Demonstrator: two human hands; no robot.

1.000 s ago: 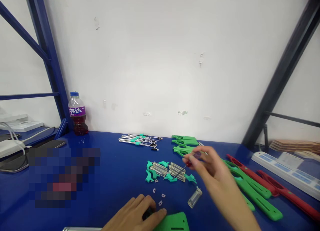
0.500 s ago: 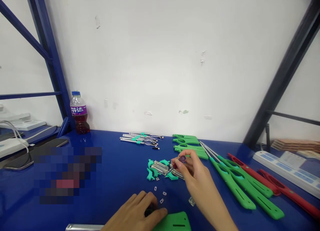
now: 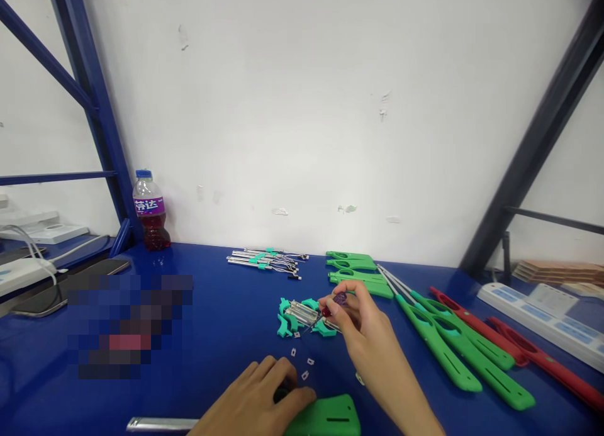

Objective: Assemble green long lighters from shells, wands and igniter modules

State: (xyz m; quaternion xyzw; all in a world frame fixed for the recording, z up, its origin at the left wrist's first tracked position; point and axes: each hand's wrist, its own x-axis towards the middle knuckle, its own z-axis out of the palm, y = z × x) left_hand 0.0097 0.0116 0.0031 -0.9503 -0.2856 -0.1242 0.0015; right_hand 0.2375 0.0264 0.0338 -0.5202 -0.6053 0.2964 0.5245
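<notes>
My left hand (image 3: pixel 259 398) is closed around a green long-necked lighter (image 3: pixel 333 416) lying at the front of the table; its metal tube (image 3: pixel 163 425) sticks out to the left. Between the fingers of my right hand (image 3: pixel 365 326) is a small screwdriver with a dark red-purple handle (image 3: pixel 334 304). Its thin shaft points down and left, over a pile of teal plastic pieces (image 3: pixel 323 328) and clear fuel tanks (image 3: pixel 302 313). Several tiny pale clips (image 3: pixel 310 362) lie between my two hands.
Metal tubes with wires (image 3: pixel 259 260) lie near the wall. Green casings (image 3: pixel 361 285) sit behind my right hand, with green lighters (image 3: pixel 448 348) and red lighters (image 3: pixel 542 354) to the right. Beyond are a power strip (image 3: pixel 542 326) and, at left, a drink bottle (image 3: pixel 151 212) and phone (image 3: pixel 70 288).
My right hand has moved slightly left with the screwdriver, whose shaft now reaches further over the pile. My left hand keeps its hold on the green lighter.
</notes>
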